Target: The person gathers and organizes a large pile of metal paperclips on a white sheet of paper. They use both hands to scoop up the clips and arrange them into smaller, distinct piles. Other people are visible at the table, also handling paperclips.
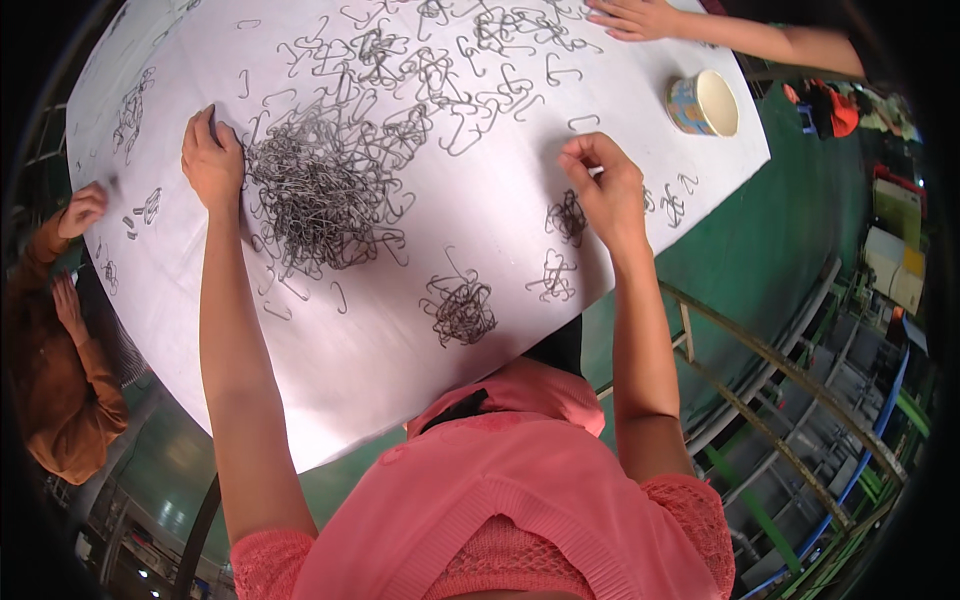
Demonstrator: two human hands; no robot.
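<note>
A large tangled heap of S-shaped metal wire hooks lies on the white-covered table. At its left edge rests my left hand, fingers bent but apart, with nothing plainly held. My right hand is over the table's right side, thumb and fingertips pinched together; whatever they may hold is too small to make out. Just beside and partly below it sits a small clump of hooks. Nearer to me are a looser cluster of hooks and a rounder small pile.
Many loose hooks spread across the far side. A paper cup lies tipped at the right. Another person's hand touches the far right; a brown-sleeved person's hand is at the left edge. Metal railings stand right.
</note>
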